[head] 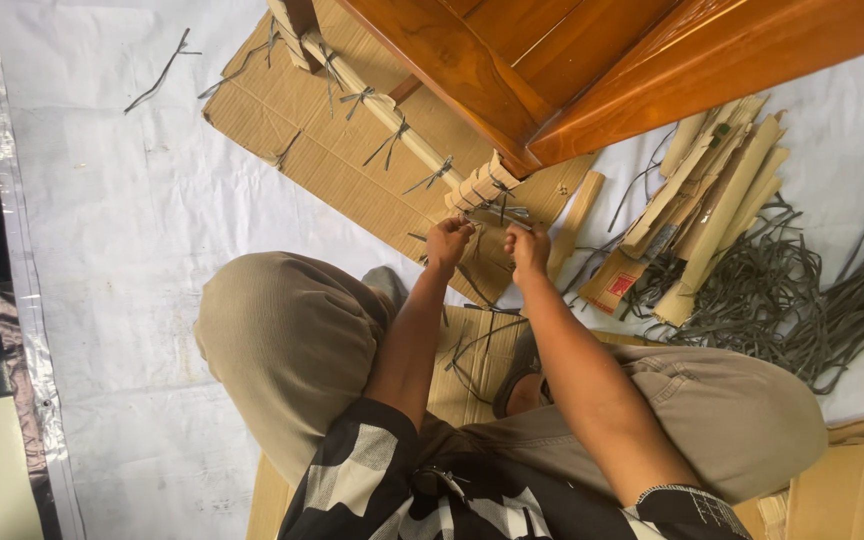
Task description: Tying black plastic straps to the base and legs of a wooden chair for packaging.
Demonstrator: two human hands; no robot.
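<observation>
Two ends of a thin grey strap (492, 212) sit pinched in my fists, left hand (449, 243) and right hand (529, 247), pulled apart, I judge, to cinch the folded brown cardboard wrap (482, 185) round the pale wooden furniture leg (382, 108) over the white floor sheet (132, 200). My knuckles hide the knot, and the polished reddish-brown wooden frame (572, 60) runs out of view.

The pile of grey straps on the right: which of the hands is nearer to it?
Right. The right hand is closer to the pile of grey straps, though apart from it; the left hand is farther off, beyond the right one.
</observation>
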